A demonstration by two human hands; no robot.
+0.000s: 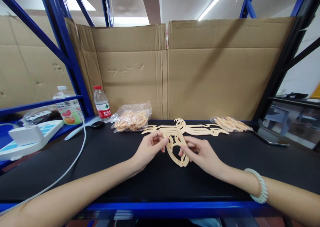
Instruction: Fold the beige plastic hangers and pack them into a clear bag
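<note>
Both hands grip a cream plastic folding hanger (176, 159), held up over the black table with its arms folded in and its joined end pointing down at me. My left hand (151, 146) pinches its left arm between thumb and fingers. On the opposite arm, my right hand (200, 152) has its thumb and fingers closed. Just behind lie several cream hangers (197, 130), spread out and stacked flat with their hooks together. The held hanger's upper part overlaps this stack in view, so its outline there is hard to separate.
Clear bags of cream hanger pieces lie left (132, 119) and right (231, 124) of the stack. A red-capped water bottle (102, 104) stands at back left. A white cable (75, 160) crosses the left side from a power strip (47, 133). Cardboard (212, 70) walls the back.
</note>
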